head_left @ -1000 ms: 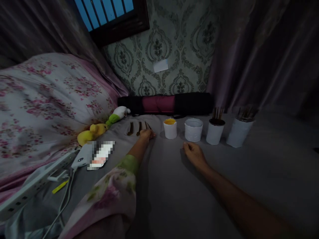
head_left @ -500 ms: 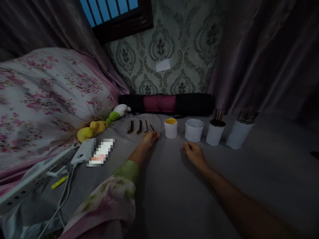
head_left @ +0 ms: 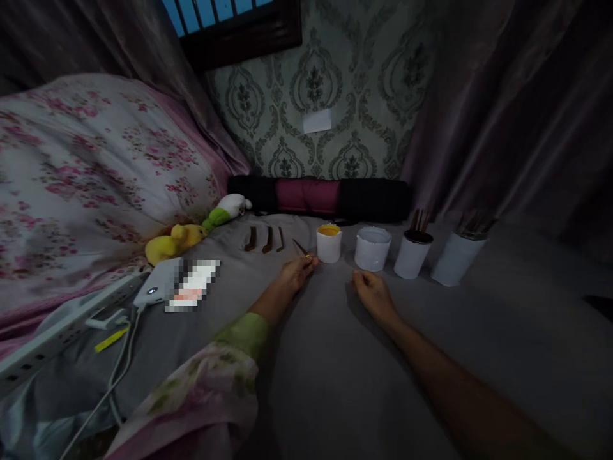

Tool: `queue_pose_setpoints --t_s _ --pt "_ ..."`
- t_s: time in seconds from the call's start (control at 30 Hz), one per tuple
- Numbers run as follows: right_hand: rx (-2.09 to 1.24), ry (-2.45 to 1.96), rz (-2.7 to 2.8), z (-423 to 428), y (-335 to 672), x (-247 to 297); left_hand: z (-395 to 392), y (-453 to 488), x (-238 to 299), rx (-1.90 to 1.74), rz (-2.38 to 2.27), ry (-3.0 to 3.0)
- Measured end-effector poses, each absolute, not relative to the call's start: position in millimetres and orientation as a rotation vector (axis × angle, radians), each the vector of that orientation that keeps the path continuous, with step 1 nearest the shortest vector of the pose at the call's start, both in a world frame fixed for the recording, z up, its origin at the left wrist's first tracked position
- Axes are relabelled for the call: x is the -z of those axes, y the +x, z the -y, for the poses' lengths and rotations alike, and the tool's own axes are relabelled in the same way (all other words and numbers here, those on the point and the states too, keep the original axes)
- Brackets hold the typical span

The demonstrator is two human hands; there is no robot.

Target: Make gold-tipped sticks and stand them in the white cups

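Observation:
My left hand (head_left: 297, 273) pinches the near end of a thin dark stick (head_left: 301, 247), lifting it just left of a white cup of yellow stuff (head_left: 329, 243). Three more dark sticks (head_left: 265, 239) lie in a row on the grey sheet to its left. Resting on the sheet below a white cup (head_left: 372, 248) that looks empty is my right hand (head_left: 373, 294), its fingers loosely curled with nothing visible in them. Two further white cups (head_left: 412, 252) (head_left: 453, 255) to the right hold upright sticks.
A yellow and green soft toy (head_left: 191, 231) lies by a floral blanket (head_left: 96, 166) at left. A power strip (head_left: 57, 332), cables and a white device (head_left: 160, 287) sit at lower left. A black and maroon bolster (head_left: 318, 198) lines the patterned wall. Curtains hang right.
My left hand has drawn back and to the right from the row of sticks, taking the rightmost stick with it toward the yellow cup. The right hand has stayed put.

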State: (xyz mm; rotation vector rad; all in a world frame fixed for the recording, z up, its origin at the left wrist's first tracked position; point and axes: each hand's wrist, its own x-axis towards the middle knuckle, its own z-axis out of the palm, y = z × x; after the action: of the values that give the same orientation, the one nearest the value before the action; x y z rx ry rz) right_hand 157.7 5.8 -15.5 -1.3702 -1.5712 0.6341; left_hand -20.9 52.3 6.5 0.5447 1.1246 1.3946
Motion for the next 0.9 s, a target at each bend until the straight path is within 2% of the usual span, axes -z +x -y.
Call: queue_pose_setpoints --t_s 0.5,0.9 --pt "-0.62 -1.318 1.56 -8.1 157.1 19.3 -21.0 6.0 -10.3 -1.265 -0.983 0.575" --pt "-0.621 -1.301 1.566 -11.3 158.6 26.2 -17.8 7.7 4.8 -1.233 -1.022 0.928"
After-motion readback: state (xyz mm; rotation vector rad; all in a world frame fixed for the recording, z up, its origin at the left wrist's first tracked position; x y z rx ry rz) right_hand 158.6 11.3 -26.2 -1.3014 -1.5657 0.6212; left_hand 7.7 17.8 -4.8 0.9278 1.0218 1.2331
